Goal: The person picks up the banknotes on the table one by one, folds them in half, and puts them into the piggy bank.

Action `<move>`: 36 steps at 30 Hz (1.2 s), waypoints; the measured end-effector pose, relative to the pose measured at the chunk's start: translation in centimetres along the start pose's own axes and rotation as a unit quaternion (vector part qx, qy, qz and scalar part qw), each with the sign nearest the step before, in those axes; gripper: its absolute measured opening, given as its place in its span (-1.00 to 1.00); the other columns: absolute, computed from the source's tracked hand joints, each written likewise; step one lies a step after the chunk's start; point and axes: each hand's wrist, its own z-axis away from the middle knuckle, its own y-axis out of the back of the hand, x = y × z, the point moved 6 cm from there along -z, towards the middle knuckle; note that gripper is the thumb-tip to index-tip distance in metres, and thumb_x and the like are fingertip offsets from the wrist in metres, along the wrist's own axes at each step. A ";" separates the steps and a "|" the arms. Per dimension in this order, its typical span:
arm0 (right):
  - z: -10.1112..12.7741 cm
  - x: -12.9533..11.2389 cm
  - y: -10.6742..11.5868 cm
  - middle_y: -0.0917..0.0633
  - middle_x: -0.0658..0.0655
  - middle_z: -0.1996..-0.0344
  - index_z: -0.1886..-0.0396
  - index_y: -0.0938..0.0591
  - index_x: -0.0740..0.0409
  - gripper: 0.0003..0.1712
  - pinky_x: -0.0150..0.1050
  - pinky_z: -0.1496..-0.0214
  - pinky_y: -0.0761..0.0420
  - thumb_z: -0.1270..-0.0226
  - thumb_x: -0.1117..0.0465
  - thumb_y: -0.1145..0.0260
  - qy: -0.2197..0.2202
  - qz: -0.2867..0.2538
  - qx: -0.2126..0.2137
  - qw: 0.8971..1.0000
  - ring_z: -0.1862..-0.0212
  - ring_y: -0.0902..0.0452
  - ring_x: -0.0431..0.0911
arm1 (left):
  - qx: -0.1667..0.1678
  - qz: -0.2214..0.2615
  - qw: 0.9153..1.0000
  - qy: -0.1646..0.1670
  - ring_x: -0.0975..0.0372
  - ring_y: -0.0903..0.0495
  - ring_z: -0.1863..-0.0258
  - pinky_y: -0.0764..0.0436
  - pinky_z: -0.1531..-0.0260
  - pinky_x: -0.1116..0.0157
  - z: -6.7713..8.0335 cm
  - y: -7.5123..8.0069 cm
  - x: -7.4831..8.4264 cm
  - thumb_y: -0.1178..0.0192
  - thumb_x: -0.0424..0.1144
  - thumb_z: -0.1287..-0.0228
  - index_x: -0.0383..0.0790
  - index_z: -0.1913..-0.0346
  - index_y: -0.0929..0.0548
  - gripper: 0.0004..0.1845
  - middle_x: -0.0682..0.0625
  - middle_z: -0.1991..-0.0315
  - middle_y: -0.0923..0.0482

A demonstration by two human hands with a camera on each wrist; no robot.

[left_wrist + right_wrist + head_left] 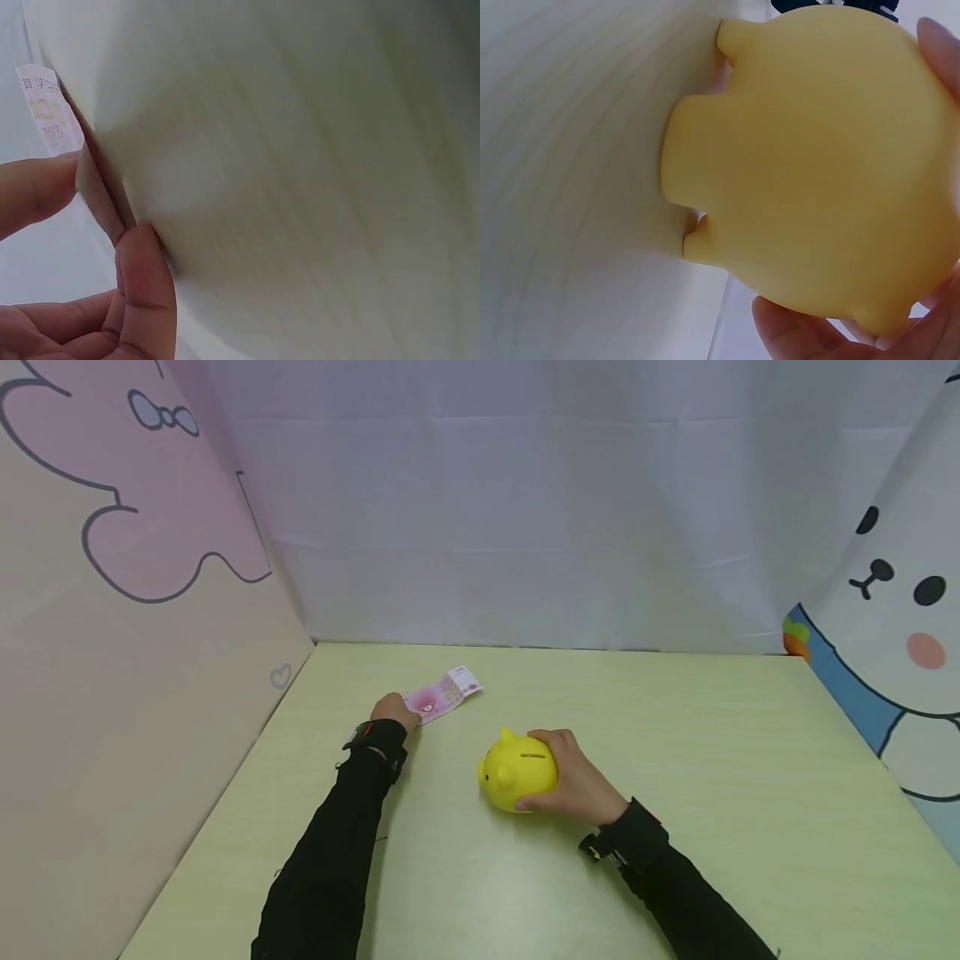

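My left hand [395,710] pinches the pink banknote [442,695] at its near edge on the table [712,760]; my right hand [573,777] wraps the yellow piggy bank [513,774], steadying it slot-up nearby.

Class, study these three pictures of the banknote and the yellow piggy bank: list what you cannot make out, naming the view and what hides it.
- Banknote print: head view, too small to read; left wrist view, seen edge-on and cut by the frame edge.
- Left hand fingertips: head view, hidden behind the hand's back.
- Piggy bank rear: head view, covered by the right hand.
- Its slot: right wrist view, out of sight on the far side.
- Table surface: left wrist view, blurred.
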 end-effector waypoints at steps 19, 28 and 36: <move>-0.1 0.0 -0.2 -0.36 0.26 -0.14 -0.35 -0.30 0.18 0.12 -0.01 -0.10 -0.54 0.17 -0.10 -0.65 -0.009 -0.001 -0.004 1.000 -0.04 -0.46 0.05 | -0.006 0.100 0.995 -0.017 0.19 -0.36 0.55 -0.30 0.57 0.37 -0.5 0.6 -1.3 -0.20 -0.33 -0.13 -0.28 0.63 -0.57 -0.79 0.08 0.71 -0.36; -0.1 0.0 -0.2 -0.36 0.26 -0.14 -0.35 -0.30 0.18 0.12 -0.02 -0.11 -0.54 0.17 -0.11 -0.65 -0.009 0.001 -0.005 1.000 -0.05 -0.46 0.05 | 0.014 0.163 0.986 -0.010 0.03 -0.65 0.24 -0.55 0.26 0.29 1.4 1.5 -0.3 -0.14 -0.39 -0.23 -0.45 0.00 -0.59 -0.70 -0.29 0.15 -0.67; -0.1 0.2 -0.4 -0.36 0.26 -0.15 -0.36 -0.30 0.17 0.13 -0.01 -0.11 -0.54 0.16 -0.14 -0.64 -0.017 0.002 -0.009 1.000 -0.04 -0.46 0.05 | 0.034 0.235 0.971 -0.023 0.29 -0.66 0.51 -0.47 0.50 0.46 2.4 1.8 0.2 -0.15 -0.39 -0.28 -0.43 0.08 -0.61 -0.79 -0.21 0.28 -0.66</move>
